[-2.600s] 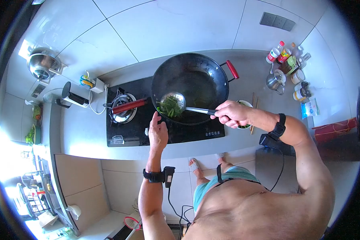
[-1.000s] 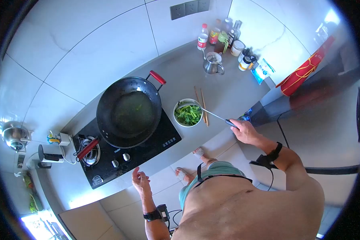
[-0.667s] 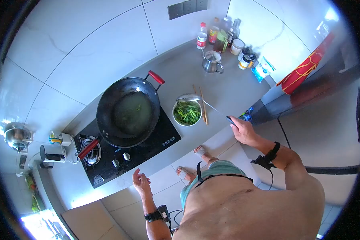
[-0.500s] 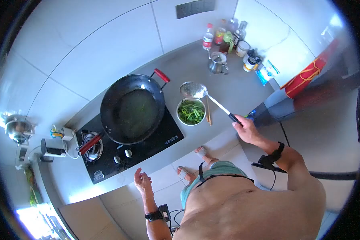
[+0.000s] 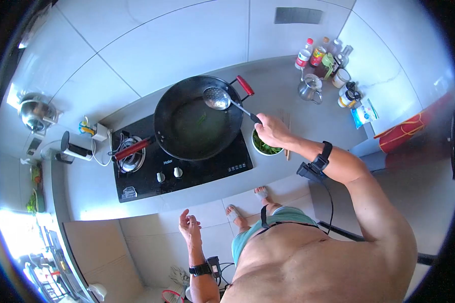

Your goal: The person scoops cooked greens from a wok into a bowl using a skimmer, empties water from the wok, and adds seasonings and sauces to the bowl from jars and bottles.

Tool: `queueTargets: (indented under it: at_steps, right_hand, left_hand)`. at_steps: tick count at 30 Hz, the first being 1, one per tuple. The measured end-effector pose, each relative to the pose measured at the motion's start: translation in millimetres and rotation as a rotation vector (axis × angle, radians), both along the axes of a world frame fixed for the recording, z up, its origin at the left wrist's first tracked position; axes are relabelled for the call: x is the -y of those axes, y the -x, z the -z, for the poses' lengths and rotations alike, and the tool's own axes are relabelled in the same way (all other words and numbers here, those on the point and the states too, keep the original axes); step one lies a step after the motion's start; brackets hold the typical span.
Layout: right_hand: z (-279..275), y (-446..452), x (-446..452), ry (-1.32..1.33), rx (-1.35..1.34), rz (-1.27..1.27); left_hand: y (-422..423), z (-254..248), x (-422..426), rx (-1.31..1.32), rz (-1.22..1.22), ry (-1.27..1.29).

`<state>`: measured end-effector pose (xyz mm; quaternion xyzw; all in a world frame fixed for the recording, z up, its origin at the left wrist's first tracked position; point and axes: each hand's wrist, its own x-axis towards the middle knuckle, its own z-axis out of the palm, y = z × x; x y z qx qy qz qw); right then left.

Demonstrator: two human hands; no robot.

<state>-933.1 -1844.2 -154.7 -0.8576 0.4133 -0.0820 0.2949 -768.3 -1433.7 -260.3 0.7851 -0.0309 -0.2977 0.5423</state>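
Note:
My right hand (image 5: 274,131) is wrapped round the black handle of a perforated skimmer (image 5: 217,98). The skimmer's round metal bowl hangs over the right side of a large black wok (image 5: 194,123) with red handles. Liquid lies in the wok, with a small green scrap (image 5: 202,118) in it. Partly hidden under my right forearm is a white bowl of cut green leafy vegetables (image 5: 266,146). My left hand (image 5: 190,228) hovers in front of the counter edge, holding nothing, its fingers loosely bent and apart.
The wok stands on a black cooktop (image 5: 207,177) with two white knobs. Chopsticks (image 5: 288,146) lie right of the bowl. A metal pot (image 5: 309,90), bottles (image 5: 303,56) and jars stand in the back right corner. A white device (image 5: 77,146) with cables sits at the left.
My right hand has carried the skimmer left, from above the vegetable bowl to over the wok. The camera view has shifted. My left hand still hangs free.

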Motion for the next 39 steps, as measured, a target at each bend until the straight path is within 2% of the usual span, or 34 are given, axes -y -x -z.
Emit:
queueTargets:
  at_steps: [8, 12, 15, 19, 22, 28, 35, 39]
  right_hand:
    - [18.0, -36.1, 0.5, -0.114, 0.058, -0.105]
    - [-1.4, -46.5, -5.5, -0.213, 0.005, -0.189]
    - [-5.1, -46.8, -13.7, -0.43, 0.032, -0.157]
    - [-15.6, -47.7, -22.3, -0.962, 0.089, -0.02]
    - [-22.0, -50.3, -22.8, -1.184, 0.122, 0.03]
    - [-28.2, -48.7, -21.9, -1.314, 0.152, 0.067]
    - [-35.1, -28.3, -9.7, -1.173, 0.216, 0.058]
    - [-42.0, 9.6, 0.6, -1.227, 0.289, 0.116]
  left_hand:
    - [2.0, 17.0, -42.4, -0.048, -0.137, 0.002]
    - [1.2, 12.5, -47.3, -0.053, -0.161, -0.004]
    - [-0.1, 17.0, -53.7, -0.057, -0.17, 0.028]
    - [-1.6, 19.9, -54.6, -0.052, -0.175, 0.033]
    - [-2.4, 12.3, -52.2, -0.046, -0.178, 0.011]
    - [-4.3, 11.8, -54.4, -0.038, -0.17, -0.004]
    - [-3.3, 15.3, -50.8, -0.051, -0.144, -0.007]
    - [-0.2, 15.6, -37.1, -0.081, -0.061, 0.017]
